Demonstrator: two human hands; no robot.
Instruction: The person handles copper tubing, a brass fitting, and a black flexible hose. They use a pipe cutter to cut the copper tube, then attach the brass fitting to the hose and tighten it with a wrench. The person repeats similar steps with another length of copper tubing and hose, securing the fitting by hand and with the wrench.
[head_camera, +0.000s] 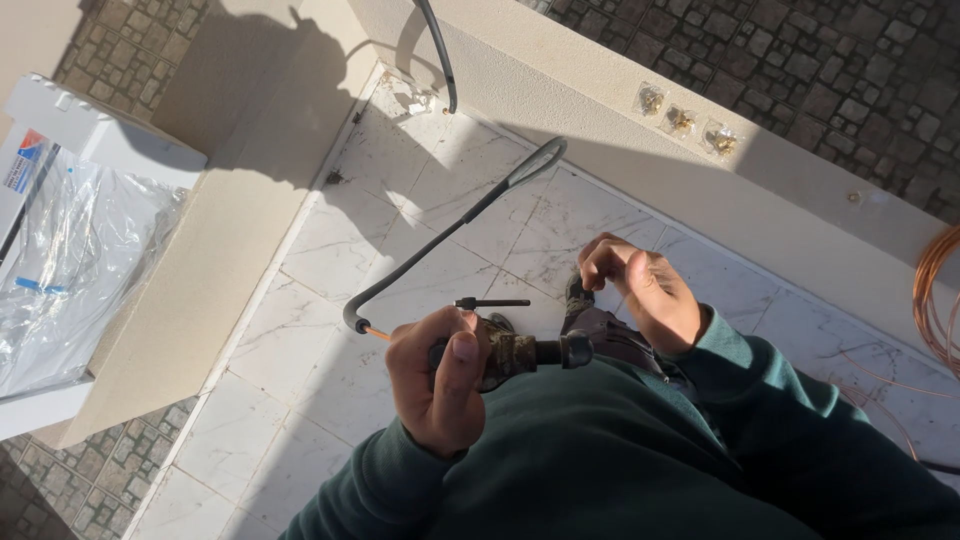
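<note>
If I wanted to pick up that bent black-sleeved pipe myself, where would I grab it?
Probably on the long straight run of the insulated pipe, coming from above with fingers across it. That stretch is bare of hands and even in thickness. The lower bend ends in exposed copper at the tool held by the left hand.

place: outdoor balcony | marble floor tiles (330, 250) | parapet wall (600, 90) | cobbled paving (800, 60) below
</note>
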